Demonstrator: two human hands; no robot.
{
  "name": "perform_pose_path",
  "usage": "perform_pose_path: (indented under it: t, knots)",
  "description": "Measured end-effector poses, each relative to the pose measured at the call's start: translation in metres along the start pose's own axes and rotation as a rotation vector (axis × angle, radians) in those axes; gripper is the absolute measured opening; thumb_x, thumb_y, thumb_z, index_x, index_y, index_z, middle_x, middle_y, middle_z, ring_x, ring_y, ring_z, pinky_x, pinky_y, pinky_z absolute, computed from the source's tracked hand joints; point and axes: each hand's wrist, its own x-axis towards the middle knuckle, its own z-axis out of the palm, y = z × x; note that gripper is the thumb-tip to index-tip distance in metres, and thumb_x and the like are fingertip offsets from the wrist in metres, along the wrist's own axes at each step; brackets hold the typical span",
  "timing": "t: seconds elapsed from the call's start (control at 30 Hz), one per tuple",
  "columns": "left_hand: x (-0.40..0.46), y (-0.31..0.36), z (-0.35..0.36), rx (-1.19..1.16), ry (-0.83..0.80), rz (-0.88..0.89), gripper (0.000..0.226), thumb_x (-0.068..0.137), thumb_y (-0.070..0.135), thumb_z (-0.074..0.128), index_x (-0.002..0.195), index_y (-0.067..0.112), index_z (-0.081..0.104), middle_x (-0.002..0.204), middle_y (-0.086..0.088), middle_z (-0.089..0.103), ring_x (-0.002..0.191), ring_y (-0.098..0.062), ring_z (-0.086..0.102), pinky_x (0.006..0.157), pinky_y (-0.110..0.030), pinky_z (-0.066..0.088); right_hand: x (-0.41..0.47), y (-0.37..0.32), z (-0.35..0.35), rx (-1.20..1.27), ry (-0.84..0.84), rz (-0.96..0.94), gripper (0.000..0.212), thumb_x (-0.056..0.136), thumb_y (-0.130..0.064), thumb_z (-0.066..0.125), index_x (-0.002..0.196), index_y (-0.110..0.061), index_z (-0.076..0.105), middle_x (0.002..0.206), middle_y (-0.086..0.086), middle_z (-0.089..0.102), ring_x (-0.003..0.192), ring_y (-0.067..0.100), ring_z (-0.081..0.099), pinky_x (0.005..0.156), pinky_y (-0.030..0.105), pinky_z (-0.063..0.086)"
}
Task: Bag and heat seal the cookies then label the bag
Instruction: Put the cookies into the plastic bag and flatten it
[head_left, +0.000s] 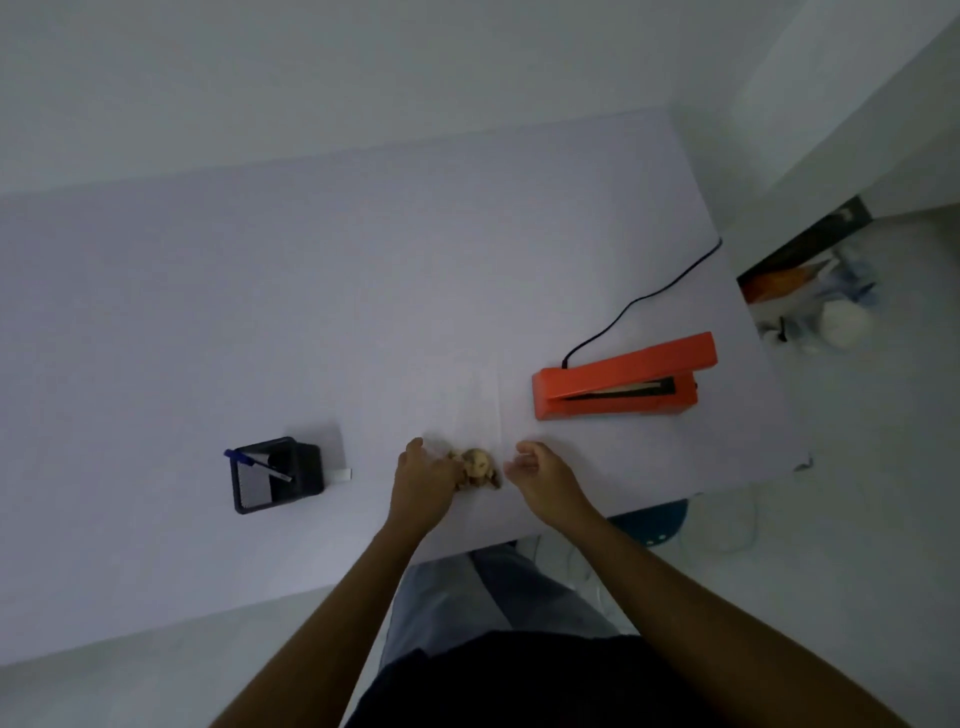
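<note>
A small pile of tan cookies (478, 467) lies on the white table (260, 291) near its front edge. A clear bag (475, 410) lies flat just behind them, hard to make out. My left hand (423, 475) rests against the left side of the cookies; its fingertips are hidden, so whether it grips one is unclear. My right hand (535, 465) hovers just right of the cookies with loosely curled fingers and holds nothing. The orange heat sealer (621, 382) stands to the right with its jaw raised.
A black mesh holder (275, 480) with a blue pen (257, 464) stands at the left, with a white label strip (340, 474) beside it. The sealer's black cord (644, 299) runs off the table's right edge. Clutter lies on the floor at right.
</note>
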Motion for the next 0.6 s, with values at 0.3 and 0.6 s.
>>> perform_pose_path:
  t: [0.3,0.6]
  knots:
    - [0.011,-0.022,-0.002,-0.169,-0.042,0.059,0.046,0.088,0.018,0.071,0.131,0.010,0.056,0.114,-0.004,0.066,0.104,-0.020,0.063,0.090,-0.029,0.052,0.013,0.003,0.014,0.028,0.050,-0.144,0.020,0.087,0.000,0.066,0.105,-0.007,0.072,0.099,0.004,0.073,0.092,0.017,0.068,0.087,0.032,0.058]
    - [-0.005,-0.044,-0.008,-0.124,0.046,0.391,0.009,0.088,0.015,0.071,0.093,0.019,0.077,0.099,0.007,0.074,0.090,-0.007,0.067,0.077,-0.020,0.056,-0.009,0.022,-0.011,0.106,-0.025,-0.301,0.016,0.088,-0.010,0.073,0.094,-0.024,0.072,0.101,-0.005,0.074,0.098,0.009,0.067,0.089,0.024,0.054]
